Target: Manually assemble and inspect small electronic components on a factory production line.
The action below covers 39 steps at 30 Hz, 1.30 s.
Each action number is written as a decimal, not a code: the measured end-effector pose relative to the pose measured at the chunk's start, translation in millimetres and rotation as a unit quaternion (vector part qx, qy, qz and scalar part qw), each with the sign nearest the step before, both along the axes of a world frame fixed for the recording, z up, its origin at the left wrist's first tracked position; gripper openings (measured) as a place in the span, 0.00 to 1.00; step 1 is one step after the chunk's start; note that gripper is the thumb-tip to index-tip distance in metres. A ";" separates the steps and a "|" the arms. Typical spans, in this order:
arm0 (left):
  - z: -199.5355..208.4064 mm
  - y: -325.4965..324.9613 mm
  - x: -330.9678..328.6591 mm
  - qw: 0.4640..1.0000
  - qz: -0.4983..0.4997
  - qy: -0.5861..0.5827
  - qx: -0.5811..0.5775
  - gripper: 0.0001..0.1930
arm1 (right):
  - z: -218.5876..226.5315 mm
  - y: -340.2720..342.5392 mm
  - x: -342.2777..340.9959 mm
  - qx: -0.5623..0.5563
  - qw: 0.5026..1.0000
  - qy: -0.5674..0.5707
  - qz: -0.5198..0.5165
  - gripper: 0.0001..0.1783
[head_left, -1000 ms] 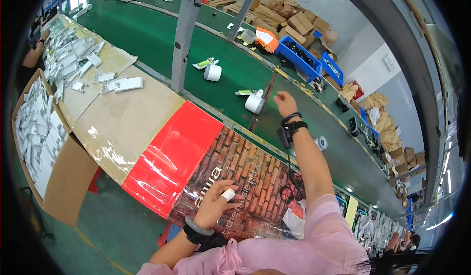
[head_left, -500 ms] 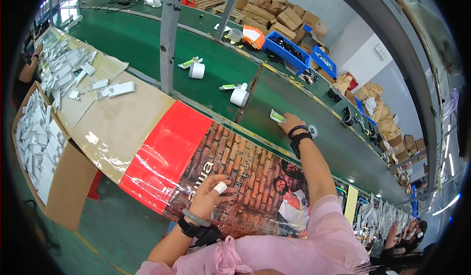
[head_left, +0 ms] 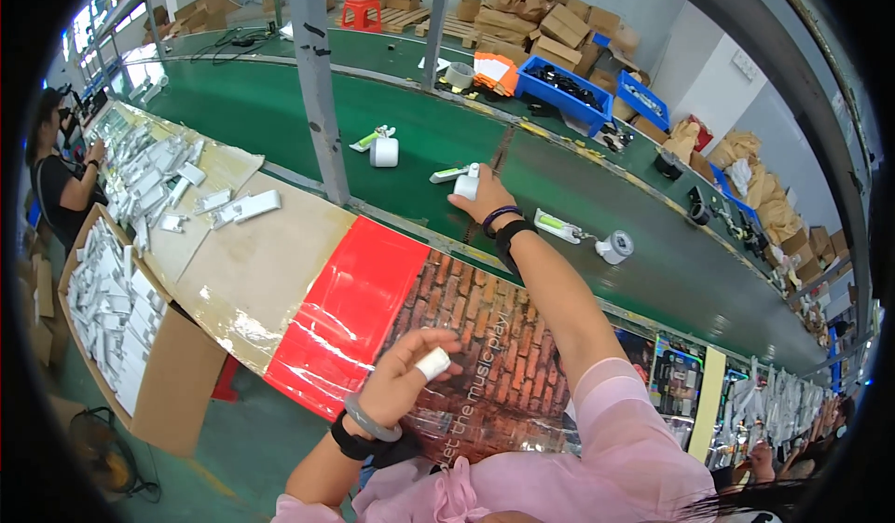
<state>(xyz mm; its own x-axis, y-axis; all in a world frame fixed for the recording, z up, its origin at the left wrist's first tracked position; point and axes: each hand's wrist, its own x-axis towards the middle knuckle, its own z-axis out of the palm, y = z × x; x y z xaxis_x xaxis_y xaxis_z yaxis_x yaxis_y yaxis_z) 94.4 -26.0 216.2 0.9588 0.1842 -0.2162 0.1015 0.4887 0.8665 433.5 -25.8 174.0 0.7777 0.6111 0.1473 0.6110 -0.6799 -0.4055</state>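
My right hand reaches over the green conveyor belt, its fingers closed round a white cylindrical device. Beside that device lies a white strip with a green part. My left hand hovers over the brick-patterned poster, fingers loosely curled and apart. A white wrap covers its thumb tip; nothing else shows in it. To the right of my right hand, another white device lies on the belt by its white and green strip. A third white device stands farther left.
White plastic parts are heaped on the bench at left, above a cardboard box full of similar parts. A grey metal post rises beside the belt. Blue bins stand on the far ledge. A person works at far left.
My right hand has moved left along the belt, away from the right-hand device and its strip, to the middle device. The left hand stays over the poster. The view has shifted.
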 end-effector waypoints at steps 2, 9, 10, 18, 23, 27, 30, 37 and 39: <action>6.3 22.4 0.4 0.997 0.048 -0.030 0.047 0.17 | -8.7 16.0 -4.1 0.055 0.998 -0.007 0.014 0.46; -1.8 39.8 16.9 0.986 0.157 -0.054 0.005 0.20 | 21.3 -36.0 -11.4 0.190 0.969 -0.041 0.154 0.42; -5.7 38.5 19.1 0.982 0.186 -0.042 0.000 0.20 | 33.3 -44.9 -21.0 0.198 0.960 -0.020 0.195 0.42; -51.6 9.2 16.9 0.980 0.191 -0.062 -0.007 0.26 | 127.8 -118.0 -127.8 0.163 0.792 0.435 0.396 0.47; -37.3 -9.4 -6.1 0.925 -0.053 -0.127 -0.355 0.37 | 135.2 -140.9 -140.0 0.044 0.766 0.368 0.525 0.44; -44.4 -18.5 -20.2 0.909 -0.013 -0.154 -0.386 0.41 | 137.5 -159.0 -153.7 0.013 0.758 0.390 0.522 0.44; -36.7 -17.8 -29.3 0.900 -0.014 -0.174 -0.399 0.43 | 142.2 -168.8 -158.7 0.002 0.769 0.376 0.517 0.44; -48.2 -29.8 -40.8 0.953 -0.147 -0.052 -0.259 0.35 | 145.4 -191.0 -167.3 0.013 0.776 0.362 0.516 0.43; -49.1 -36.0 -41.6 0.938 -0.134 -0.093 -0.306 0.35 | 151.0 -199.2 -173.2 0.023 0.776 0.378 0.504 0.43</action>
